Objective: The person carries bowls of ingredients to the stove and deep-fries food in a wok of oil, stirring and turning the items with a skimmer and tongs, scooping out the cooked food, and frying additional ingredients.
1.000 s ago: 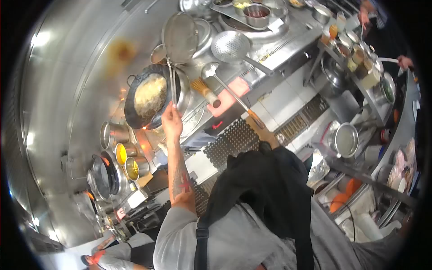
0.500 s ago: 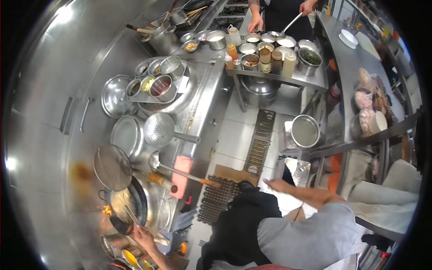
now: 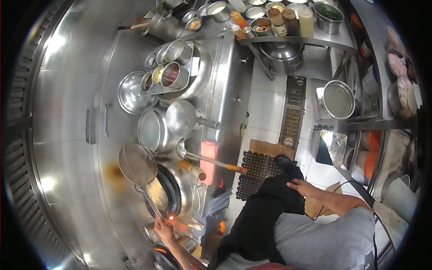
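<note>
My left hand (image 3: 164, 229) is closed around the handle of a round mesh strainer (image 3: 138, 164). The strainer's bowl is tilted up beside the far rim of a black wok (image 3: 176, 194). Pale, yellowish contents (image 3: 158, 194) show in the wok, partly behind the strainer's handle. A small flame (image 3: 171, 218) glows at the wok's near edge, close to my left hand. On the other side, my right hand (image 3: 302, 187) holds nothing and rests by my dark-clothed thigh, fingers loosely extended. A straw-coloured brush (image 3: 192, 170) lies just right of the wok.
A ladle (image 3: 207, 159) and a perforated skimmer (image 3: 181, 118) lie along the counter by a pink cloth (image 3: 208, 163). Metal pots (image 3: 174, 76) with ingredients stand farther back. Sauce bottles (image 3: 290, 22) line a shelf. A pot of liquid (image 3: 336, 100) stands low at right.
The camera view has turned, shifting the counter rightward and taking the other person out of sight. My right hand has come against my thigh. The flame by the wok looks smaller.
</note>
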Motion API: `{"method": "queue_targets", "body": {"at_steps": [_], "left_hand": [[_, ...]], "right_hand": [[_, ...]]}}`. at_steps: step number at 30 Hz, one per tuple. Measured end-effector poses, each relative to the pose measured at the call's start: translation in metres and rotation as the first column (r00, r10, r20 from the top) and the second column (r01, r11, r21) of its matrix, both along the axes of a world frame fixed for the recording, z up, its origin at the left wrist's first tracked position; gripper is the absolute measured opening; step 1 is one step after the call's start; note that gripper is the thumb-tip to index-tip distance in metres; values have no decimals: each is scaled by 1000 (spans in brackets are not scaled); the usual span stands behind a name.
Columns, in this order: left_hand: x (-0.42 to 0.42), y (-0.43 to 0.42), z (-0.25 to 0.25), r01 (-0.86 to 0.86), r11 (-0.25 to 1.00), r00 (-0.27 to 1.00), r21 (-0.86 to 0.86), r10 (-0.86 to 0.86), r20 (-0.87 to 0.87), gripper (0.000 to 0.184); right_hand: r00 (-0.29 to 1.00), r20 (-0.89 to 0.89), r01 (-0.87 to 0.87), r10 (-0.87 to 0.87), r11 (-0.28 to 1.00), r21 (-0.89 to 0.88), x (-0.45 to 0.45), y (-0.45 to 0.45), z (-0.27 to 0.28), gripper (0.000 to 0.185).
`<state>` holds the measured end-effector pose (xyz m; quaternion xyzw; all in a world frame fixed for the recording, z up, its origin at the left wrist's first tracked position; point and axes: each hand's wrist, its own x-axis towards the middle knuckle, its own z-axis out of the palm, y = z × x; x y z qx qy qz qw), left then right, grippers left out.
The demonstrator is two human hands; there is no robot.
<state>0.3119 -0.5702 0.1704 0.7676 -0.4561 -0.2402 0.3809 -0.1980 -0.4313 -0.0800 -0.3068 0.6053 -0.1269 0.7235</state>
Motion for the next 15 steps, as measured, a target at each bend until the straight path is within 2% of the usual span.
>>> {"method": "queue_targets", "body": {"at_steps": [6,7,8,10,11,13,14,15], "left_hand": [[2,-1,2,63,998,996,8,-63,-65,32],[1,0,3,31,999,999,18,-31,-20,23],[-2,0,2,3,1000,1000,29,-3,20,25],[-3,1,1,7,1000,1000,21,-6,-18,24],[0,1,0,14,1000,999,26,-13,-29,32],[-1,2,-4,31,999,999,-39,-32,-28,28],[9,6,-9,25,998,999,-55,-26,-33,27],[27,11,-16,16,997,999,-75,-19,-46,26]], "right_hand": [[1000,-28,-7,7,1000,-9,-2,-1,5,80],[1000,-27,0,0,1000,-9,-1,1,5,80],[999,-36,8,-8,1000,-5,1,3,0,80],[1000,-23,-3,2,1000,-24,3,6,-10,80],[1000,-21,-22,21,999,-37,-1,1,1,80],[998,-60,-7,4,998,-63,4,8,-32,70],[996,-87,-3,-3,997,-71,-4,-1,-23,70],[990,-123,-75,64,993,-86,-11,-20,-6,69]]}}
